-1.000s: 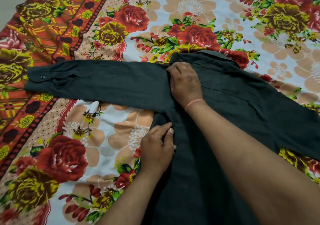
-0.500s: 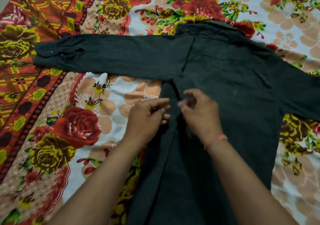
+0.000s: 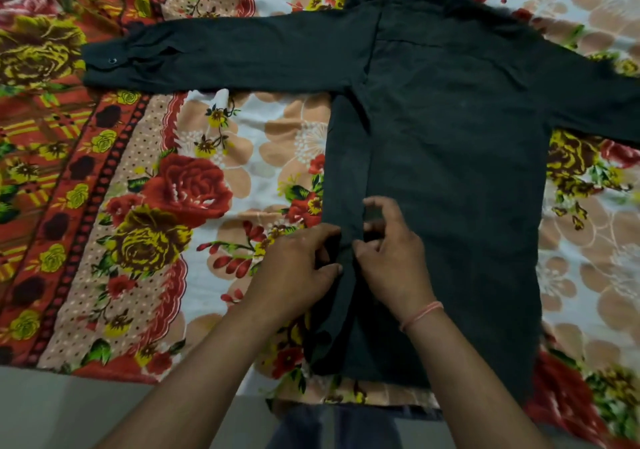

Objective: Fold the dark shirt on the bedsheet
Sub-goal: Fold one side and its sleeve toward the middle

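This looks like a home. A flowered bedsheet point(image 3: 194, 185) with red roses and an orange patterned border lies spread flat, and past its near edge a plain grey floor point(image 3: 69, 410) shows, like a living room's.

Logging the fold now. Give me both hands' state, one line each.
Left hand: closed, pinching the folded side edge of the dark shirt.
Right hand: fingers curled, pinching the same fold from the other side.
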